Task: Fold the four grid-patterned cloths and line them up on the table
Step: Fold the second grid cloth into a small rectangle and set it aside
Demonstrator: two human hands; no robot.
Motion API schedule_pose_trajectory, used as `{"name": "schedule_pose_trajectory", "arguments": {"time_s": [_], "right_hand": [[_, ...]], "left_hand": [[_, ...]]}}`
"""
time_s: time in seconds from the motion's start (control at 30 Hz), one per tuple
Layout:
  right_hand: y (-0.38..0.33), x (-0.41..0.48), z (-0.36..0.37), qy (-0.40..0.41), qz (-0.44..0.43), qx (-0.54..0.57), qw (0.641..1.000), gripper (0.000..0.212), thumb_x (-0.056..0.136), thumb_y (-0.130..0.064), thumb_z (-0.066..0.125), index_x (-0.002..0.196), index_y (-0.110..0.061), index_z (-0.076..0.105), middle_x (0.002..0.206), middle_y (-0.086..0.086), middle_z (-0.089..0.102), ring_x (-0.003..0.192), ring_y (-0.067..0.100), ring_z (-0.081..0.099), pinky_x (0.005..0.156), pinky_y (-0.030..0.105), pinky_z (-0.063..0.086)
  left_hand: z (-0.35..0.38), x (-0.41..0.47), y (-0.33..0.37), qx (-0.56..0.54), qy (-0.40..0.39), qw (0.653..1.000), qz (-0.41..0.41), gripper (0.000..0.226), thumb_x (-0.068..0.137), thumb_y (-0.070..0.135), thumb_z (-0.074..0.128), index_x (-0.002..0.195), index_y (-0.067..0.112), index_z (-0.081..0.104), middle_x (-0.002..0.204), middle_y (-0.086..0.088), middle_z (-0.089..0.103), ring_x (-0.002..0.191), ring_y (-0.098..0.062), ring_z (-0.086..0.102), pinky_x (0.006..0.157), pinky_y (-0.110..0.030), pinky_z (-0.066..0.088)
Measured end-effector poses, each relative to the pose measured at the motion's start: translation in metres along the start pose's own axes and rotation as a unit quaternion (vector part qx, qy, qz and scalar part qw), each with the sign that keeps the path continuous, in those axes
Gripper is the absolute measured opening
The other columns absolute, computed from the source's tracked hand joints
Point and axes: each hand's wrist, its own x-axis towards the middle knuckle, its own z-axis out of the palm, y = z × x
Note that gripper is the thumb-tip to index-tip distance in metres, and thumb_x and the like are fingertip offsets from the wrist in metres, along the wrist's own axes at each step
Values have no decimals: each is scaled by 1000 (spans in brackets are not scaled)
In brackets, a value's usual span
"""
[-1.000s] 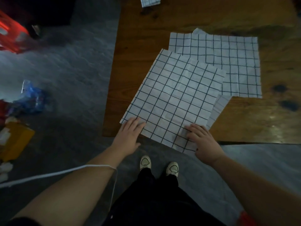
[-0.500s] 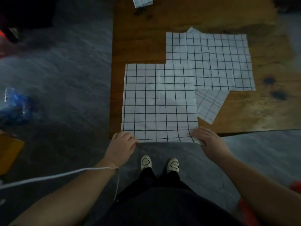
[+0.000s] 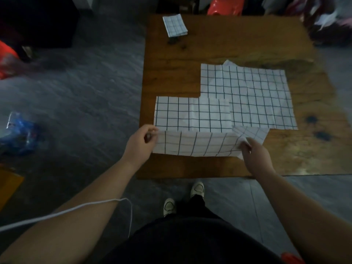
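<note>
Working on the front cloth (image 3: 192,119), spread over the near-left part of the wooden table (image 3: 190,166), with its near strip raised and turned over toward the far side. Pinching its near-left corner in the left hand (image 3: 142,141), fingers curled round the edge, and pinching its near-right corner in the right hand (image 3: 255,155) likewise. Straight ahead of both hands, long axis running left to right, fold line spanning the two grips, so neither hand nearer than the other. Probably calls for carrying both corners evenly away to meet the far edge square. Overlapping, at its far right, a second spread cloth (image 3: 257,96). Just beside the right hand, a tilted corner peeking out from beneath, seemingly of a third cloth (image 3: 255,133). At the far-left end of the table, one folded cloth (image 3: 175,25), well apart from the rest. By that count, one of four done. No brand, label or readable writing anywhere, only dark grid lines on white.
</note>
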Motion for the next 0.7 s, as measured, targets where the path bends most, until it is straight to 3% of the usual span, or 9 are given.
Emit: {"name": "schedule_pose_trajectory", "arguments": {"time_s": [0.17, 0.3, 0.53, 0.6, 0.7], "right_hand": [[-14, 57, -11, 4, 0, 19, 1000, 21, 105, -29, 46, 90, -19, 57, 74, 3, 62, 65, 20, 59, 51, 29, 35], [-21, 111, -12, 0, 12, 13, 1000, 22, 105, -28, 46, 89, -18, 56, 73, 3, 60, 63, 19, 57, 51, 29, 34], [-19, 205, 13, -51, 16, 6, 999, 24, 105, -32, 45, 89, -19, 56, 73, 1, 60, 65, 18, 56, 51, 27, 34], [-17, 223, 22, -65, 25, -7, 998, 23, 105, -31, 43, 87, -21, 53, 71, -1, 57, 65, 19, 55, 51, 25, 32], [-14, 236, 31, -79, 49, -14, 996, 15, 102, -26, 45, 89, -21, 51, 79, 0, 59, 74, 25, 59, 57, 29, 42]], "left_hand": [[0, 67, 26, -92, 30, 994, -45, 19, 99, 26, 61, 113, 38, 55, 108, 10, 66, 98, -4, 64, 84, -30, 54], [10, 123, 30, -86, 61, 990, -95, 19, 100, 26, 61, 117, 32, 55, 109, 9, 65, 99, -7, 63, 90, -36, 55], [36, 191, 29, -36, 95, 974, -203, 60, 100, 23, 61, 153, 24, 32, 144, -1, 47, 127, -18, 51, 101, -34, 47], [44, 191, 31, 48, 92, 978, -179, 61, 99, 17, 60, 153, 23, 31, 153, -4, 38, 139, -20, 41, 109, -36, 40], [61, 167, 35, 180, 23, 982, -50, 54, 97, 11, 56, 147, 21, 39, 154, -1, 36, 144, -17, 29, 119, -42, 33]]}}
